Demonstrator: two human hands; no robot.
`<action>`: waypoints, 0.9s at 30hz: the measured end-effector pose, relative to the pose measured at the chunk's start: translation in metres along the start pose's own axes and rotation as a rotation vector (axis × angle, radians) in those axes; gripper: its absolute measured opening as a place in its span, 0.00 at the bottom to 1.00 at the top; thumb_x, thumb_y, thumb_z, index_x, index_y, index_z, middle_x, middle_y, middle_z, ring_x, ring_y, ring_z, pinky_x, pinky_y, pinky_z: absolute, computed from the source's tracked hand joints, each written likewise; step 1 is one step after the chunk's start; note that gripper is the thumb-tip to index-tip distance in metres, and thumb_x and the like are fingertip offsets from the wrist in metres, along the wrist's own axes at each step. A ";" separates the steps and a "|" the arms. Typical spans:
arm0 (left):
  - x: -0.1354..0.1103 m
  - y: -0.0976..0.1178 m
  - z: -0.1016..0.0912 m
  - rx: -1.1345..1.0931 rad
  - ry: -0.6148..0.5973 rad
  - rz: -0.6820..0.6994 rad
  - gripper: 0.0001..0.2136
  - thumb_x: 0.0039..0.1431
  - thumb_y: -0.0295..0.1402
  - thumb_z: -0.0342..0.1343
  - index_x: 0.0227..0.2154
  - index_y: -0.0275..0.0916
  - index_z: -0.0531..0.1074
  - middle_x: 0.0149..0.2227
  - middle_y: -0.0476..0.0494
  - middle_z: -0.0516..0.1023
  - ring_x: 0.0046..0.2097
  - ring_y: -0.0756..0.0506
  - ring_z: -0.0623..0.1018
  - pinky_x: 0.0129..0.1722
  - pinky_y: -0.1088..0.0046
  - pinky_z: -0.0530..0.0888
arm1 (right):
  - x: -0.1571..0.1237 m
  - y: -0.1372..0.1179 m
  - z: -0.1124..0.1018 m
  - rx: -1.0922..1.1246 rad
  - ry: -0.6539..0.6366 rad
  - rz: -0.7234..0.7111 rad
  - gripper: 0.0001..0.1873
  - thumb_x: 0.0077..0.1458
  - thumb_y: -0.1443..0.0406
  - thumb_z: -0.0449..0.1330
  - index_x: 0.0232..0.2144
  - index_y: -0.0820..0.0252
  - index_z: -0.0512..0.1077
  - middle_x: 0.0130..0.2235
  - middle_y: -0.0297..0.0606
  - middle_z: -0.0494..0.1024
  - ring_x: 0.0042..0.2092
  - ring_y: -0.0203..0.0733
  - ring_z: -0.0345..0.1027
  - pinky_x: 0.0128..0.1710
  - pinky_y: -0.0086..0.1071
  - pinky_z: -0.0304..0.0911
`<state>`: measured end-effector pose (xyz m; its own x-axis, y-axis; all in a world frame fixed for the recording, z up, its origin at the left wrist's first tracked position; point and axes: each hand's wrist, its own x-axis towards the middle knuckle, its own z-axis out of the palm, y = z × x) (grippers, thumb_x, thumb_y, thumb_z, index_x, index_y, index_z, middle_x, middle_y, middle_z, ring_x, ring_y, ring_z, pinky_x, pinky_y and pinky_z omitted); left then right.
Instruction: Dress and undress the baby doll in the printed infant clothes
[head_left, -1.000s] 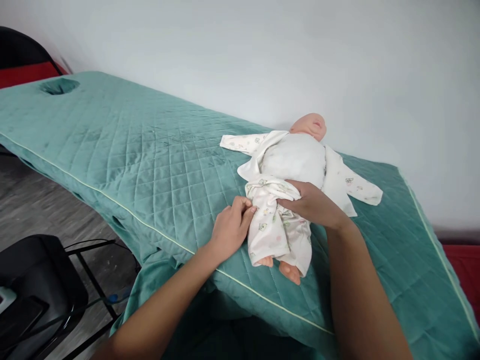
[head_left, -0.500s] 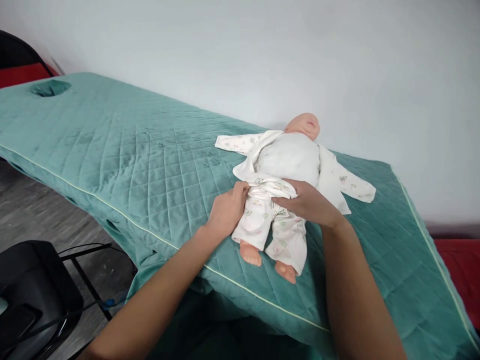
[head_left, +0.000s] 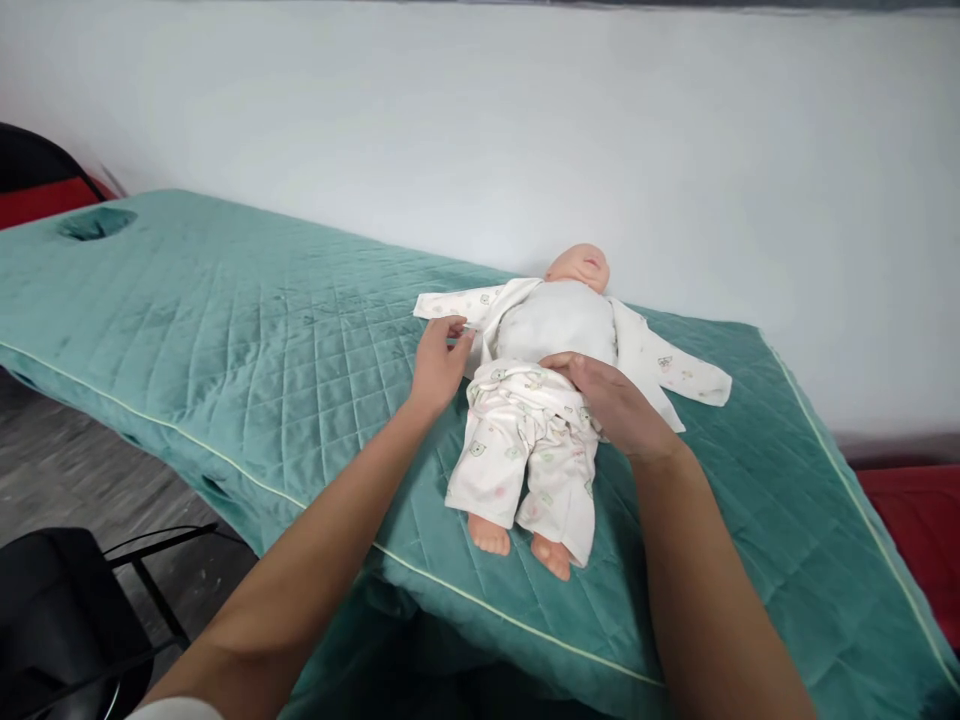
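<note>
A baby doll point(head_left: 556, 320) lies on its back in an open, white printed shirt point(head_left: 637, 350) and matching pants point(head_left: 499, 450). Its bare feet stick out of the pant legs. My left hand point(head_left: 442, 362) is at the shirt's left-hand flap, beside the doll's waist. Its thumb and fingers are apart around the edge of the cloth. At the pants' waistband, my right hand point(head_left: 611, 400) has its fingers closed on the bunched fabric; part of its grip is hidden.
The doll lies on a green quilted bed cover point(head_left: 300, 350), close to a white wall point(head_left: 450, 130). A face hole point(head_left: 97, 223) shows at the bed's far left end. A black chair point(head_left: 64, 610) stands at lower left, and a red object point(head_left: 904, 520) at right.
My left hand has let go of the pants' waistband and moved up to the shirt flap. The right hand stays at the waistband, now higher on it. The view has shifted slightly.
</note>
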<state>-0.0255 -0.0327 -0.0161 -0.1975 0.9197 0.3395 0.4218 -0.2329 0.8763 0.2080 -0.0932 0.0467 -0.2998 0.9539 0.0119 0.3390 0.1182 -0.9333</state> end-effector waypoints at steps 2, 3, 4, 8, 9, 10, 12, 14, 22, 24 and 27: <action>0.020 -0.007 0.011 0.099 -0.061 -0.039 0.12 0.62 0.36 0.57 0.45 0.35 0.73 0.50 0.34 0.78 0.51 0.42 0.77 0.55 0.64 0.72 | 0.001 0.001 0.001 0.028 0.015 0.011 0.22 0.64 0.46 0.53 0.43 0.52 0.78 0.51 0.36 0.80 0.55 0.49 0.71 0.57 0.40 0.64; 0.027 -0.010 0.015 0.152 -0.106 -0.046 0.12 0.61 0.36 0.58 0.44 0.35 0.74 0.48 0.34 0.78 0.50 0.42 0.77 0.54 0.63 0.72 | 0.001 0.001 0.001 0.040 0.006 0.009 0.21 0.64 0.47 0.54 0.42 0.53 0.78 0.50 0.35 0.81 0.55 0.48 0.71 0.57 0.40 0.63; 0.032 -0.012 0.019 0.200 -0.153 -0.046 0.11 0.61 0.36 0.58 0.43 0.35 0.75 0.47 0.34 0.79 0.49 0.41 0.78 0.53 0.63 0.72 | 0.002 0.000 0.002 0.050 -0.002 0.005 0.19 0.64 0.49 0.55 0.42 0.53 0.78 0.49 0.35 0.81 0.54 0.48 0.71 0.57 0.40 0.63; 0.034 -0.012 0.022 0.275 -0.320 -0.037 0.10 0.61 0.34 0.56 0.44 0.41 0.76 0.43 0.40 0.82 0.46 0.40 0.79 0.49 0.63 0.73 | 0.003 0.000 0.003 0.108 -0.077 0.020 0.14 0.61 0.54 0.61 0.43 0.54 0.77 0.43 0.36 0.81 0.45 0.43 0.74 0.46 0.36 0.67; 0.033 -0.012 0.020 0.248 -0.359 -0.031 0.11 0.61 0.34 0.55 0.45 0.42 0.76 0.43 0.42 0.82 0.47 0.41 0.79 0.50 0.63 0.73 | 0.003 -0.001 0.003 0.127 -0.106 0.030 0.14 0.60 0.54 0.62 0.43 0.55 0.77 0.42 0.37 0.81 0.43 0.42 0.74 0.43 0.35 0.67; 0.032 -0.011 0.018 0.203 -0.398 -0.018 0.12 0.61 0.35 0.55 0.46 0.42 0.75 0.44 0.43 0.82 0.47 0.41 0.79 0.50 0.64 0.73 | 0.002 -0.001 0.003 0.142 -0.132 0.037 0.14 0.59 0.55 0.63 0.44 0.55 0.77 0.41 0.37 0.81 0.41 0.41 0.73 0.40 0.34 0.66; 0.031 -0.012 0.012 0.083 -0.458 0.019 0.13 0.60 0.35 0.55 0.47 0.42 0.76 0.46 0.45 0.82 0.49 0.42 0.78 0.52 0.65 0.72 | 0.001 -0.001 0.001 0.159 -0.167 0.046 0.15 0.57 0.56 0.66 0.44 0.55 0.76 0.40 0.37 0.81 0.40 0.40 0.73 0.39 0.32 0.66; 0.032 -0.015 0.006 -0.023 -0.430 0.024 0.12 0.59 0.36 0.56 0.44 0.41 0.76 0.47 0.45 0.81 0.49 0.43 0.78 0.52 0.67 0.72 | 0.000 0.000 0.000 0.177 -0.187 0.053 0.16 0.55 0.57 0.68 0.45 0.54 0.76 0.40 0.37 0.81 0.39 0.39 0.72 0.38 0.32 0.65; 0.036 -0.031 -0.010 -0.071 0.104 -0.201 0.09 0.51 0.28 0.56 0.38 0.39 0.73 0.39 0.47 0.80 0.39 0.44 0.76 0.42 0.69 0.71 | 0.001 0.020 -0.011 0.384 -0.229 0.019 0.17 0.49 0.62 0.74 0.42 0.55 0.79 0.37 0.35 0.80 0.34 0.35 0.68 0.32 0.27 0.61; 0.035 -0.032 -0.011 -0.030 0.124 -0.183 0.11 0.49 0.24 0.54 0.37 0.39 0.73 0.40 0.46 0.79 0.41 0.44 0.77 0.44 0.68 0.71 | 0.001 0.023 -0.012 0.431 -0.205 0.011 0.16 0.48 0.63 0.75 0.41 0.55 0.79 0.36 0.35 0.80 0.33 0.35 0.68 0.32 0.27 0.61; 0.033 -0.032 -0.012 0.111 0.135 -0.113 0.16 0.47 0.19 0.51 0.38 0.39 0.73 0.41 0.43 0.78 0.44 0.42 0.77 0.47 0.65 0.72 | 0.001 0.024 -0.012 0.485 -0.175 -0.004 0.16 0.47 0.63 0.75 0.40 0.56 0.80 0.32 0.34 0.78 0.31 0.33 0.66 0.29 0.26 0.59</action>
<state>-0.0556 0.0009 -0.0286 -0.3626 0.8856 0.2903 0.4839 -0.0873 0.8707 0.2272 -0.0863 0.0285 -0.4593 0.8883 -0.0056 -0.1026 -0.0593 -0.9929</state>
